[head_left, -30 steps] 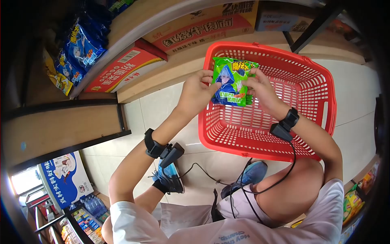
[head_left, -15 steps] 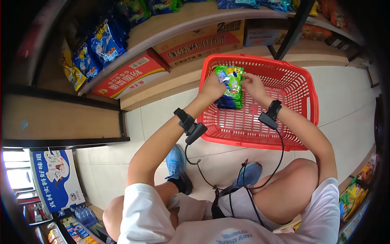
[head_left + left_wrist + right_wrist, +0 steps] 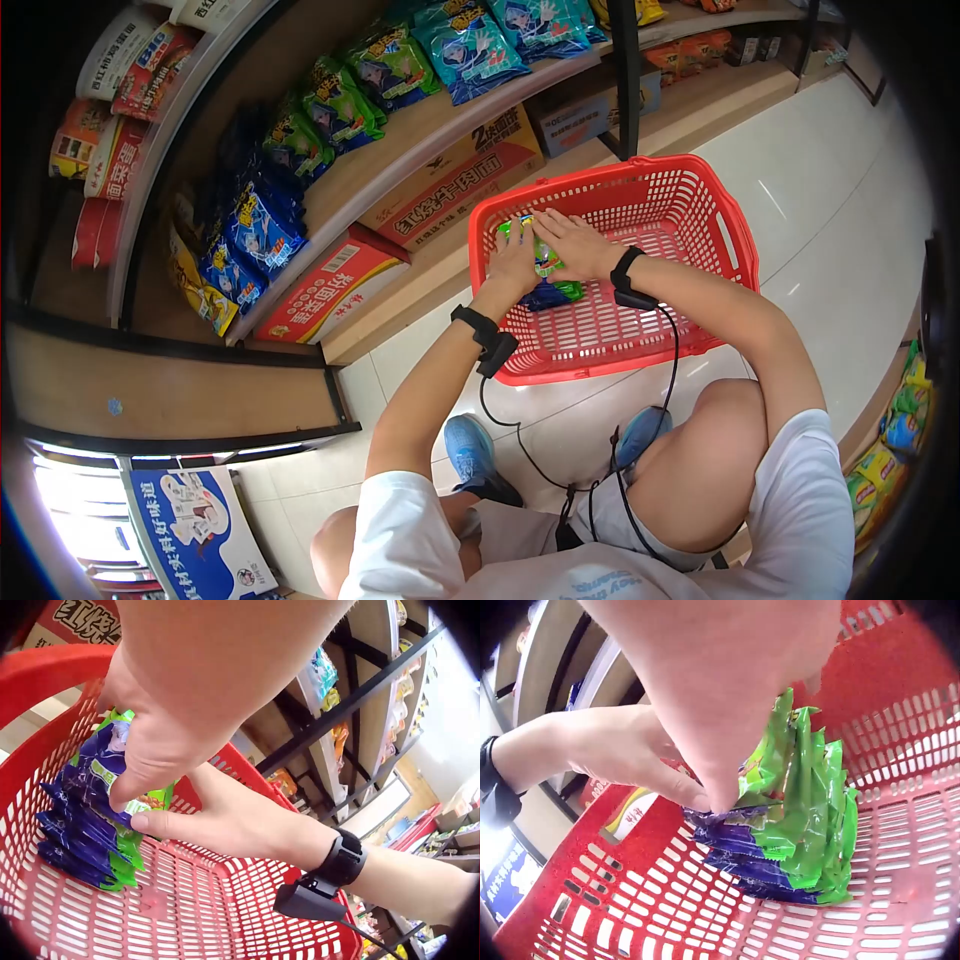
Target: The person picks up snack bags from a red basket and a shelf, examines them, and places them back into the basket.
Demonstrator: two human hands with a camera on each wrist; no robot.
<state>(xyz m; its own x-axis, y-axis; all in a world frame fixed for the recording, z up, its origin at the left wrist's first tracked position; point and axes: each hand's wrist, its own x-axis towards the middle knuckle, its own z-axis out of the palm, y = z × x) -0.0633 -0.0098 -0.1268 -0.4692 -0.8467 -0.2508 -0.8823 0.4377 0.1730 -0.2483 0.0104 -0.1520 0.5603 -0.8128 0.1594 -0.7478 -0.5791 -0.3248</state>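
A stack of green-and-blue snack packets (image 3: 552,294) lies in one end of a red plastic basket (image 3: 604,196). My left hand (image 3: 513,266) rests on top of the stack with fingers extended. Beside it, my right hand (image 3: 582,250) lies over the same top packet, its fingers pointing forward. Both thumbs come close together on the blue part of the packet in the left wrist view. From the right wrist view, the stacked packets (image 3: 810,814) show their green sides and crinkled edges. The hands cover much of the top packet.
A low shelf beside the basket bears green packets (image 3: 340,105), teal packets (image 3: 462,50) and blue packets (image 3: 262,225). Beneath it stand a red carton (image 3: 335,285) and a noodle carton (image 3: 460,172). A black shelf post (image 3: 626,90) rises behind the basket.
The top packet, first held up at the basket's edge by both hands, has gone down onto the stack. The fingers have flattened over it. The head view has shifted, showing more shelf.
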